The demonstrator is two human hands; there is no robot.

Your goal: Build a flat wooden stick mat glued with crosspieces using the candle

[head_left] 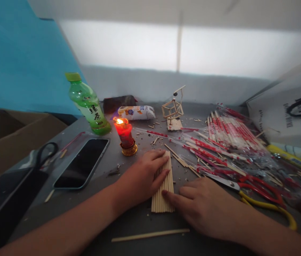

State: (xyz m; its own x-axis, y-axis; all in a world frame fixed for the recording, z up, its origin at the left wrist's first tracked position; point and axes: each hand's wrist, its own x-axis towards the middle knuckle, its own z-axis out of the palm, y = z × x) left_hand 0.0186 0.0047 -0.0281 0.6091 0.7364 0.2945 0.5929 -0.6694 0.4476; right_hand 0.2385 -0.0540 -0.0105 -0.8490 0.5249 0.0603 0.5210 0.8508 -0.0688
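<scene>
A flat row of thin wooden sticks (163, 199), laid side by side, lies on the grey table in front of me. My left hand (146, 172) rests over its upper left part, fingers spread across the sticks. From the right, my right hand (203, 204) touches the row's right side with an outstretched finger; its other fingers are curled in. A single loose stick (150, 235) lies nearer to me. Beyond the row, a few more sticks (179, 158) lie at a slant. Scissors (235, 186) with red and yellow handles are beside my right hand.
A lit red candle (125, 133) stands close beyond my left hand. Left are a phone (82, 163) and a green bottle (89, 105). A small stick frame (173, 109) and a snack packet (136, 112) sit behind. Red-and-white wrapped sticks (227, 129) and a yellow tube (293, 158) lie right.
</scene>
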